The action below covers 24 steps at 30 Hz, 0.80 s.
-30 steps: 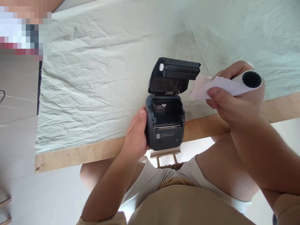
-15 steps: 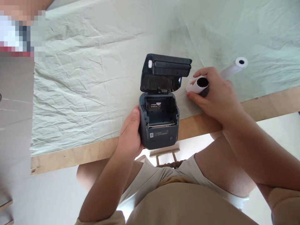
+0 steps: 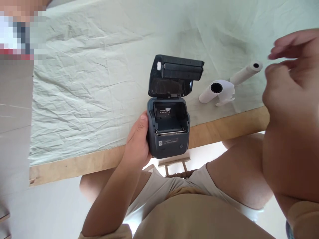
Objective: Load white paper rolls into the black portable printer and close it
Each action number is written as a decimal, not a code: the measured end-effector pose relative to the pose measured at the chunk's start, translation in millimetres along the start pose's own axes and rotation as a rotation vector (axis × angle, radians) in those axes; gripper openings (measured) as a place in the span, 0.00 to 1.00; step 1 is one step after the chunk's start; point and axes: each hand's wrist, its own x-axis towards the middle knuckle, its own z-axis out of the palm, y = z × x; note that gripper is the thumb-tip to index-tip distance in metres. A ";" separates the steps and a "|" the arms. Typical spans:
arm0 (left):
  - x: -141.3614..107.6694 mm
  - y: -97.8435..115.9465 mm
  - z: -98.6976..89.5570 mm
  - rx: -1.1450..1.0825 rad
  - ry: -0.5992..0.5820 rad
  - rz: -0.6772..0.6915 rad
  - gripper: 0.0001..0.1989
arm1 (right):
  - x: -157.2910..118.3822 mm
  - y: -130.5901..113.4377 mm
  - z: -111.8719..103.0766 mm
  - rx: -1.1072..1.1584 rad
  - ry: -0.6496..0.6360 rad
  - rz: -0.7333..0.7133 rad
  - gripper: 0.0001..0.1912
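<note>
My left hand (image 3: 137, 141) grips the left side of a dark portable label printer (image 3: 169, 151) at the table's near edge. The printer's lid (image 3: 175, 70) is tipped up, and its paper bay shows no roll inside. To the right, a white paper roll with a black hollow core (image 3: 206, 94) stands on the cloth, a torn loose end of paper (image 3: 226, 91) curling off it. A thinner white paper roll (image 3: 245, 73) is just behind. My right hand (image 3: 290, 71) is raised at the right, beyond both rolls, fingers apart with nothing visible in them.
A wrinkled pale green cloth (image 3: 99, 66) covers the table. Its bare wooden edge (image 3: 99, 162) runs in front of my legs. A wooden stool (image 3: 174, 162) shows below the table edge. At the upper left another person's arm is partly blurred out.
My right hand has let go of the wide paper roll and moved up and to the right. The roll stays on the cloth with its torn end exposed. The printer has hardly moved.
</note>
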 end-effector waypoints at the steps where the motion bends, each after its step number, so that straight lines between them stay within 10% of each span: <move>1: 0.1 0.6 0.5 -0.003 -0.001 -0.002 0.18 | 2.1 7.7 4.7 0.001 -0.038 -0.021 0.19; 11: -0.2 2.9 2.6 0.029 0.020 -0.005 0.20 | 1.4 34.7 13.1 -0.054 -0.266 0.000 0.36; 19: 1.1 3.0 2.9 0.013 -0.006 0.016 0.19 | 7.2 14.7 15.0 -0.183 -0.366 0.121 0.32; 24: 0.8 2.3 2.1 -0.001 0.013 0.017 0.19 | 10.0 15.6 8.2 -0.066 -0.212 0.114 0.33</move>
